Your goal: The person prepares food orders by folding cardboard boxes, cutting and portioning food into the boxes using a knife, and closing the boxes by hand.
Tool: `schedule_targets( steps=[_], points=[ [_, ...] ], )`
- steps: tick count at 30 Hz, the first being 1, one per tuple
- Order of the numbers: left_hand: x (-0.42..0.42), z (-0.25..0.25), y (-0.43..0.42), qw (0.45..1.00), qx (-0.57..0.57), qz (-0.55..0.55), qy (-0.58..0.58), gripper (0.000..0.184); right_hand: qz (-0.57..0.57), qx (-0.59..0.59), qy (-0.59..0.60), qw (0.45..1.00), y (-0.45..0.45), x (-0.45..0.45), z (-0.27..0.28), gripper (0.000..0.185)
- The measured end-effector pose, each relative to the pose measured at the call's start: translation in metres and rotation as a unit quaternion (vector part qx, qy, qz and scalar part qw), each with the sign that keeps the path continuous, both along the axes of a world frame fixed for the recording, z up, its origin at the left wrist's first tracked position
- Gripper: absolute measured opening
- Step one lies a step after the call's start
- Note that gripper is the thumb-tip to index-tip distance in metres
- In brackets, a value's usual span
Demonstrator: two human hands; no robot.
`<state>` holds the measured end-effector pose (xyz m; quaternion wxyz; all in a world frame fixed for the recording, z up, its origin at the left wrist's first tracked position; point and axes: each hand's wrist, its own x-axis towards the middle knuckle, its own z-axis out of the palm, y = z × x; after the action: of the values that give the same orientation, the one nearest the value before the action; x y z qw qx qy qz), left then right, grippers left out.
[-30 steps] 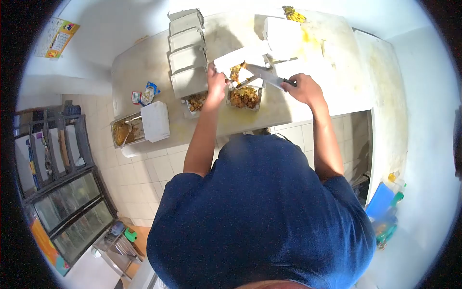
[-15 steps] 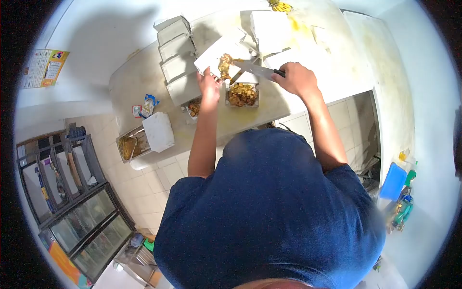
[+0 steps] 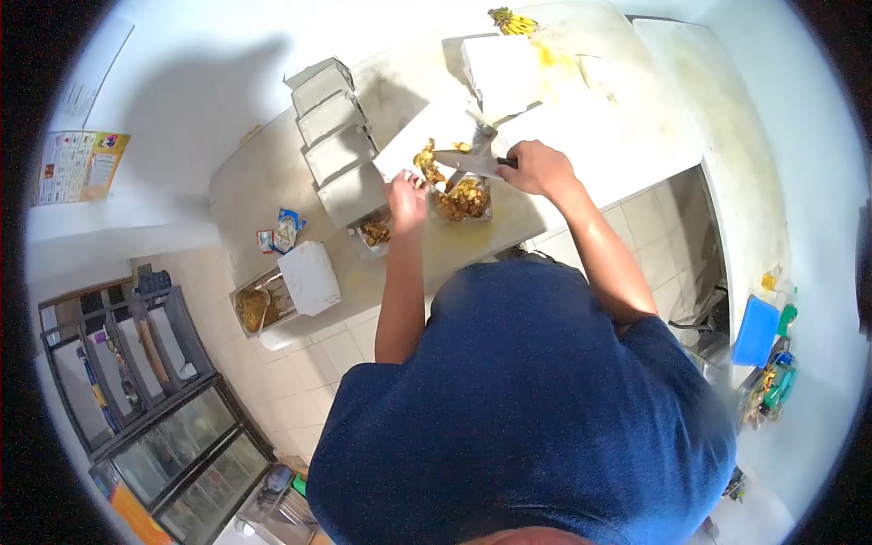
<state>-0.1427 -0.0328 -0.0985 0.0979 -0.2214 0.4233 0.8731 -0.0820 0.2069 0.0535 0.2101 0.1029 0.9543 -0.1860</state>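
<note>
A flat white cutting board is tipped at its near end toward an open box of chopped browned food. My left hand has its fingers closed on the board's near left edge. In my right hand is a kitchen knife, gripped by its dark handle. The blade points left across the board, its tip against browned food pieces. Some pieces lie at the board's near edge, just above the box. A smaller tray of browned food sits below my left hand.
Several open white boxes stand in a row at the left. Behind the board is a white container, with bananas farther back. A lidded metal tray and blue packet occupy the counter's left end.
The board and my left hand have come nearer the box of chopped food. The knife has moved the same way, and the food pieces have spread toward the box. The camera view has shifted slightly.
</note>
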Motion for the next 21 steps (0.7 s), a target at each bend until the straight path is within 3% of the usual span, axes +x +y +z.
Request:
schedule_targets(
  steps=[2, 6, 10, 16, 19, 21],
  points=[
    [0.008, 0.002, 0.001, 0.999, 0.034, -0.018, -0.029, 0.035, 0.011, -0.032, -0.014, 0.999, 0.001, 0.002, -0.011, 0.043],
    [0.013, 0.004, 0.003, 0.996, -0.038, -0.044, -0.071, 0.036, 0.025, -0.042, -0.004, 0.999, -0.002, 0.004, -0.022, 0.043],
    [0.015, 0.002, -0.003, 0.995, -0.025, -0.080, -0.061, 0.035, 0.035, -0.042, -0.005, 0.998, -0.007, 0.003, -0.033, 0.044],
    [0.011, 0.012, -0.009, 0.993, -0.053, -0.062, -0.090, 0.037, 0.042, -0.182, -0.015, 0.982, 0.010, 0.002, -0.059, 0.050],
    [0.014, 0.015, -0.017, 0.992, -0.080, -0.049, -0.080, 0.038, 0.006, -0.245, -0.098, 0.965, 0.018, 0.006, -0.063, 0.053],
    [0.014, 0.017, -0.019, 0.991, -0.101, -0.040, -0.083, 0.037, -0.003, -0.248, -0.073, 0.966, 0.022, 0.012, -0.070, 0.051]
  ],
)
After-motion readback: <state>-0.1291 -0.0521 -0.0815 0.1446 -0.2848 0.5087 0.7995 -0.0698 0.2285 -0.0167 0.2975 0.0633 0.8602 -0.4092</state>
